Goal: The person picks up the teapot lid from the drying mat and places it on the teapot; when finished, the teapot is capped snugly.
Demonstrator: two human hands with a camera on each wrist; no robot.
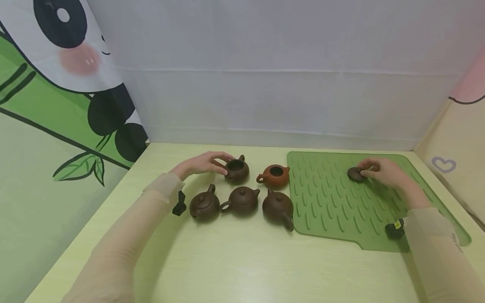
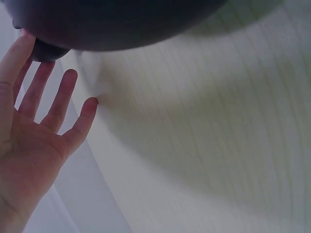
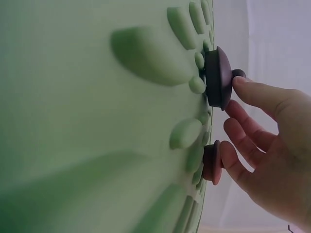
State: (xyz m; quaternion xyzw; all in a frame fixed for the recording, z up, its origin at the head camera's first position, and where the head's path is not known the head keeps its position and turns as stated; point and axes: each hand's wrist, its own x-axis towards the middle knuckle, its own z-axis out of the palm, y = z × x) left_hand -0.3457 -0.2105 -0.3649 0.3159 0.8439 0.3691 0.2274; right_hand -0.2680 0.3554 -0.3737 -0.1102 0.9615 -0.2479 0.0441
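My left hand (image 1: 206, 163) holds the left side of a lidless dark brown teapot (image 1: 239, 176) between thumb and fingers. In the left wrist view, the other fingers spread below its round body (image 2: 126, 29). On the right, my right hand (image 1: 384, 171) pinches a dark teapot lid (image 1: 355, 175) by its knob, low over the green ribbed mat (image 1: 322, 202). A smaller reddish-brown lid (image 3: 212, 162) stands on the mat beside my little finger in the right wrist view. My hand hides it from the head view.
A lidless reddish-orange teapot (image 1: 276, 180) stands by the mat's left edge. Three lidded dark teapots form a front row: left (image 1: 204, 207), middle (image 1: 243, 202) and right (image 1: 278, 208). White cloth (image 1: 265, 105) hangs behind the table.
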